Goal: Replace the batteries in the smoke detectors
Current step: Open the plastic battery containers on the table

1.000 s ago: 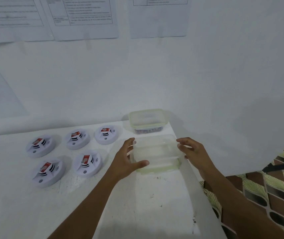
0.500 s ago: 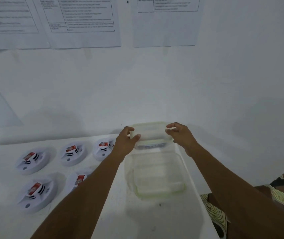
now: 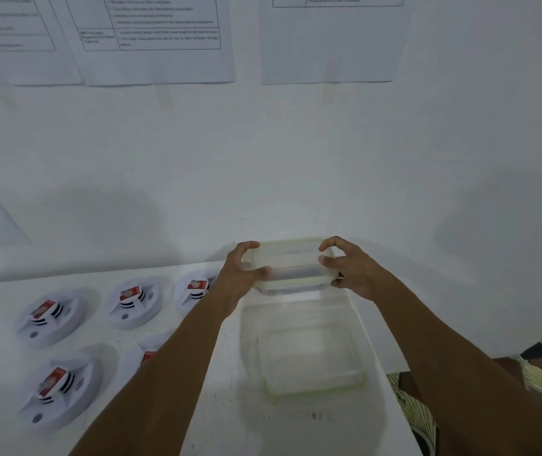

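Head view. A second earlier both hands held the open tub (image 3: 315,391). That tub now sits at the near right of the table (image 3: 217,406), and the hands have moved on to the lidded box (image 3: 291,260) just beyond it, at the far right by the wall (image 3: 296,159). We see the left hand (image 3: 243,274) curled round the box's left end and the right hand (image 3: 348,268) curled round its right end; both grip it, and neither is spread wide. The box looks tipped toward us and perhaps lifted, close over the tub's far rim. We cannot tell whether they touch, nor whether the lid is coming loose. Something dark shows through the box's side, too blurred to name. The five detectors (image 3: 133,302) lie on the left of the table, three far and two near, none touched by a hand, and one near unit is partly hidden by the left arm (image 3: 170,373). Each visible middle carries a red battery (image 3: 45,307). We judge that setup is still under way: the box probably holds the spare cells, the tub serves as a bin, and no detector is opened yet.
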